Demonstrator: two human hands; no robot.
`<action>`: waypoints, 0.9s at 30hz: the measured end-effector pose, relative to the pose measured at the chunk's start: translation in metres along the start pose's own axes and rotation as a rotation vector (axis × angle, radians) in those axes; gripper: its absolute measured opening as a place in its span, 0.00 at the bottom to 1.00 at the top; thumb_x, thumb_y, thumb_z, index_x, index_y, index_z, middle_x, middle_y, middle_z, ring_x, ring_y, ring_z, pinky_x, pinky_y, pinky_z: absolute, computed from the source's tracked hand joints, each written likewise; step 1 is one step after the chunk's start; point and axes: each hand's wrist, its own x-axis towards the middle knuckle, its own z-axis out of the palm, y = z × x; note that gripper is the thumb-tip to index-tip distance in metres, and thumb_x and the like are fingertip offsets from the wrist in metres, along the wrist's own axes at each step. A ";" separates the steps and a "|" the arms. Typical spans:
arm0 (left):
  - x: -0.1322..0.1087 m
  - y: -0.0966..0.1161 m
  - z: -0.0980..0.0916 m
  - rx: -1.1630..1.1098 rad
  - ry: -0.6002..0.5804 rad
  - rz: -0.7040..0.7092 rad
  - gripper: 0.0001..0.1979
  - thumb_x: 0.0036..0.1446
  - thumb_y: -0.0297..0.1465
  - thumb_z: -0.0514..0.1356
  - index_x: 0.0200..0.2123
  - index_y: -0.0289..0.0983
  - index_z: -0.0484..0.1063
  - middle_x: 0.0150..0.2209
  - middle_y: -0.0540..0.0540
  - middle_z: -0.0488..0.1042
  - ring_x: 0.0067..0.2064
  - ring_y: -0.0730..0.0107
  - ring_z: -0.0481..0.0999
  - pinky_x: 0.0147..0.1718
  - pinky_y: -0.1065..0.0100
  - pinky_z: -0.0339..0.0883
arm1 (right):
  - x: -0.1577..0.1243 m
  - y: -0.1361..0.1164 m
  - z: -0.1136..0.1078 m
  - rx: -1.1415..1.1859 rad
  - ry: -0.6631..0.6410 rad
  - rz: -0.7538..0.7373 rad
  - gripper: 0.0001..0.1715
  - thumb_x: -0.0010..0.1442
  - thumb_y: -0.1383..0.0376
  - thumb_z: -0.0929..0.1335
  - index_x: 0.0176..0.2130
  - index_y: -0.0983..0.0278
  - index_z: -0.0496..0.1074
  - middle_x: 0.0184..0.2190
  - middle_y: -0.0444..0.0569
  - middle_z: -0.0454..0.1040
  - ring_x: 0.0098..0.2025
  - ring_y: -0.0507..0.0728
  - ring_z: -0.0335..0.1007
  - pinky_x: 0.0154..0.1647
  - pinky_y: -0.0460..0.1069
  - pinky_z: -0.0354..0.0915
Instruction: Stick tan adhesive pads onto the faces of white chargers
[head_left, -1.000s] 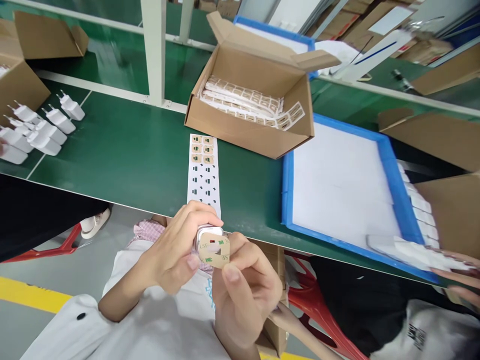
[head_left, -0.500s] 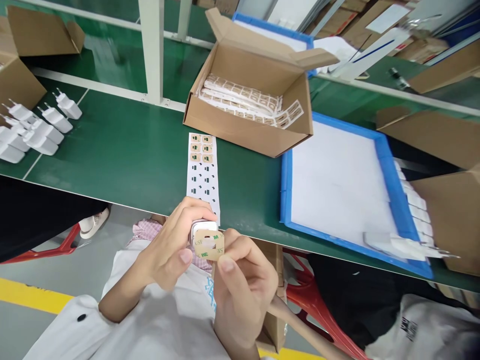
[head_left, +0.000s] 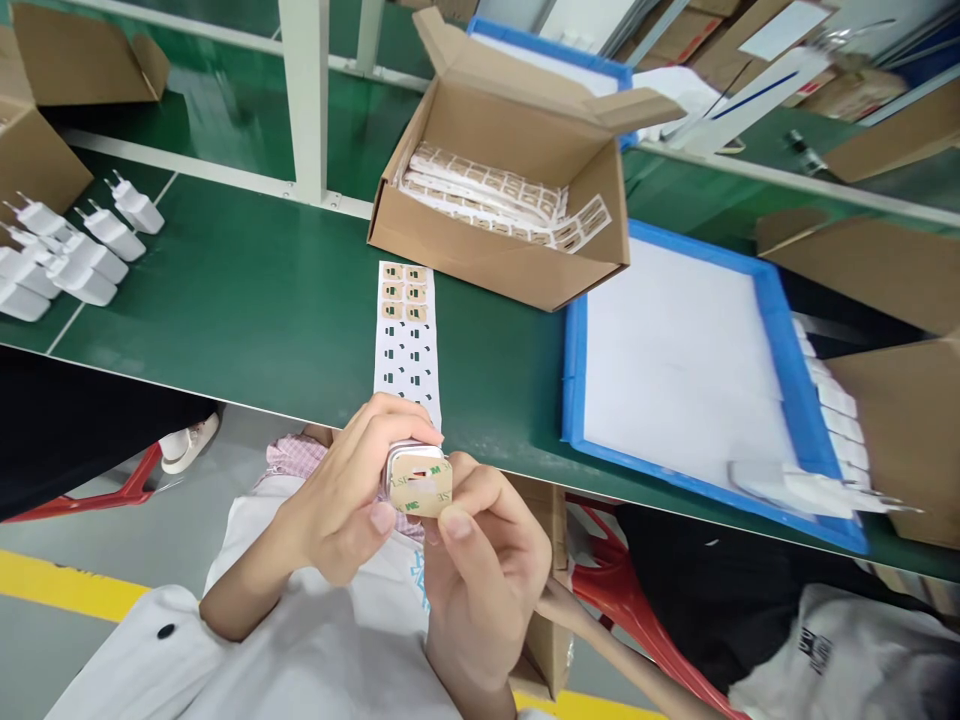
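My left hand [head_left: 352, 490] is closed round a small white charger [head_left: 405, 463], held near the table's front edge. My right hand [head_left: 480, 560] pinches a tan adhesive pad [head_left: 422, 488] with green print, pressed flat against the charger's face. Just beyond my hands a white backing strip [head_left: 406, 345] lies on the green table [head_left: 247, 300]; a few tan pads remain at its far end, the rest are peeled off.
An open cardboard box [head_left: 510, 250] of pad strips stands behind the strip. A blue-rimmed tray [head_left: 574, 380] with a white sheet lies to the right, white chargers [head_left: 832, 420] along its right side. More white chargers [head_left: 75, 255] stand at far left. A white post [head_left: 306, 100] rises behind.
The tan pad, held slightly off the charger a second ago, now lies flat on its face. Another person's hand at the right edge has gone from view.
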 end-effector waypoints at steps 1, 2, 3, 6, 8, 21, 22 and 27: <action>0.000 0.000 0.000 -0.001 -0.001 0.000 0.22 0.69 0.49 0.48 0.56 0.42 0.63 0.48 0.44 0.66 0.50 0.57 0.67 0.49 0.55 0.64 | 0.000 0.000 0.000 0.002 -0.001 0.006 0.13 0.67 0.61 0.70 0.31 0.61 0.69 0.26 0.41 0.63 0.29 0.51 0.60 0.32 0.47 0.61; 0.000 0.000 0.000 -0.003 0.000 0.000 0.22 0.69 0.49 0.48 0.56 0.42 0.63 0.48 0.44 0.66 0.50 0.57 0.67 0.49 0.55 0.63 | 0.000 0.000 0.000 0.002 -0.003 0.008 0.13 0.67 0.61 0.70 0.31 0.61 0.69 0.26 0.42 0.63 0.29 0.51 0.60 0.32 0.47 0.61; 0.000 0.000 0.000 -0.004 -0.001 0.001 0.22 0.69 0.49 0.48 0.56 0.42 0.63 0.47 0.44 0.66 0.50 0.57 0.67 0.49 0.55 0.63 | 0.000 0.000 0.000 0.002 -0.005 0.008 0.13 0.67 0.62 0.70 0.31 0.61 0.69 0.26 0.42 0.63 0.29 0.51 0.60 0.32 0.47 0.61; 0.000 0.001 0.000 -0.006 -0.001 -0.008 0.22 0.69 0.49 0.48 0.56 0.43 0.63 0.47 0.43 0.66 0.50 0.56 0.67 0.49 0.54 0.63 | 0.001 0.000 0.001 0.009 -0.009 0.000 0.13 0.67 0.62 0.70 0.31 0.61 0.69 0.26 0.41 0.63 0.29 0.51 0.60 0.31 0.47 0.61; -0.001 0.001 0.001 -0.003 0.001 -0.012 0.22 0.69 0.50 0.48 0.56 0.43 0.63 0.47 0.43 0.66 0.50 0.56 0.68 0.49 0.54 0.64 | 0.001 0.000 0.002 0.015 -0.007 0.000 0.13 0.67 0.62 0.70 0.31 0.61 0.69 0.26 0.41 0.63 0.29 0.51 0.61 0.31 0.46 0.60; 0.001 -0.001 0.000 0.054 0.007 0.060 0.22 0.69 0.48 0.49 0.58 0.41 0.62 0.46 0.42 0.65 0.48 0.57 0.68 0.46 0.55 0.66 | 0.000 0.002 0.001 -0.048 0.013 -0.010 0.14 0.68 0.61 0.70 0.30 0.61 0.69 0.25 0.42 0.64 0.28 0.51 0.61 0.28 0.46 0.59; 0.001 -0.001 0.000 0.055 0.008 0.062 0.22 0.69 0.48 0.50 0.58 0.41 0.62 0.46 0.42 0.65 0.48 0.57 0.68 0.46 0.55 0.66 | 0.000 0.002 0.001 -0.057 0.014 -0.011 0.14 0.68 0.61 0.70 0.30 0.61 0.69 0.25 0.42 0.64 0.27 0.51 0.61 0.28 0.46 0.59; 0.003 -0.001 0.001 0.069 0.021 0.086 0.21 0.69 0.46 0.50 0.57 0.40 0.62 0.46 0.43 0.65 0.46 0.60 0.68 0.44 0.58 0.66 | 0.000 0.002 0.001 -0.050 0.009 -0.015 0.13 0.68 0.63 0.70 0.31 0.61 0.69 0.25 0.41 0.64 0.27 0.51 0.60 0.26 0.45 0.57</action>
